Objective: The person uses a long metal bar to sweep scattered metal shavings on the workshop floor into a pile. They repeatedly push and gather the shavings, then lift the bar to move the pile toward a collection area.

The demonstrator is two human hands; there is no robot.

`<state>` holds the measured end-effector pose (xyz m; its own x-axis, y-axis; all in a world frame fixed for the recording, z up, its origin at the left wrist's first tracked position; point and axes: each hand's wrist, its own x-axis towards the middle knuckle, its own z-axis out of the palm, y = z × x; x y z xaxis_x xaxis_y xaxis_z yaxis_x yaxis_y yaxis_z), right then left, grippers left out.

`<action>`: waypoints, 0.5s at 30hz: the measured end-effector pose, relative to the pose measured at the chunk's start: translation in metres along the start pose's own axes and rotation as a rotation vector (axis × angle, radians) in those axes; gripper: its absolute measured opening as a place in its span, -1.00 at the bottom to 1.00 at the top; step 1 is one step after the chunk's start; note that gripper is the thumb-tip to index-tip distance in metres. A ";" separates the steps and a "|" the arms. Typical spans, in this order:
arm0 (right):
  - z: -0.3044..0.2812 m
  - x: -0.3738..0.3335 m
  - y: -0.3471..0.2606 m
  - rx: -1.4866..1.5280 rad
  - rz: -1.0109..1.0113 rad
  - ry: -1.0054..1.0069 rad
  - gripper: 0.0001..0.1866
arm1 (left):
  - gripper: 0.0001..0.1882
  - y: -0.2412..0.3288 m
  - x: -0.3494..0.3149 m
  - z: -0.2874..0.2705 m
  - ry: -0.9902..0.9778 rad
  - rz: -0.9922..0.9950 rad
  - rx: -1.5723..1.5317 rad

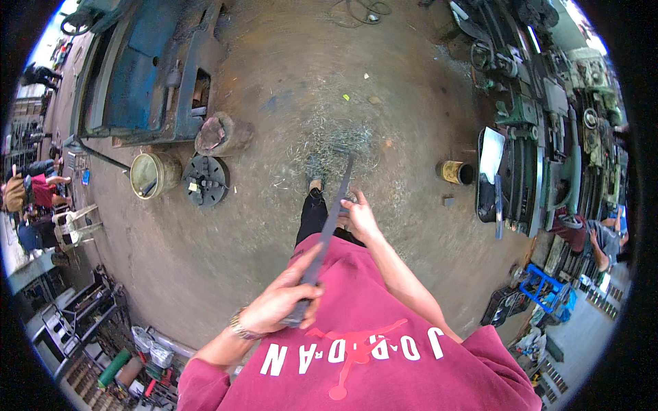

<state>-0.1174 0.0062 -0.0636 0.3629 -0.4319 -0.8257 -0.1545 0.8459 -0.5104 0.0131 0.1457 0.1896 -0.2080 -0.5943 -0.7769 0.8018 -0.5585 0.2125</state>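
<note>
I am standing on a dirt workshop floor and looking down my maroon shirt. My left hand (282, 299) is closed around the near end of a long dark handle (329, 226). My right hand (360, 216) grips the same handle further along, fingers wrapped loosely. The handle slopes down and away to a pile of grey metal shavings (334, 140) on the floor; its far end looks like a broom or rake head, blurred in the pile. My foot (315, 183) stands just short of the shavings.
A blue machine (147, 68) stands at upper left, with a wooden stump (221, 134), a yellow bucket (152, 175) and a round lathe chuck (205, 180) beside it. A yellow can (454, 171) and green lathes (548, 137) are right. People stand at both edges.
</note>
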 end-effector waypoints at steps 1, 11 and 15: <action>-0.009 -0.009 -0.014 -0.253 -0.002 -0.074 -0.45 | -0.36 -0.005 0.005 0.005 -0.054 -0.002 -0.003; -0.051 -0.077 -0.074 -0.700 -1.276 -0.303 -0.90 | -0.48 -0.046 0.102 0.086 -0.216 0.203 -0.187; -0.085 -0.032 -0.072 -0.291 -1.290 0.038 -0.81 | -0.41 -0.062 0.123 0.101 -0.292 0.494 0.137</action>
<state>-0.1962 -0.0674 -0.0213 0.3720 -0.8835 0.2847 0.0881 -0.2717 -0.9583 -0.1184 0.0490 0.1410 0.0100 -0.9270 -0.3750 0.7674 -0.2333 0.5972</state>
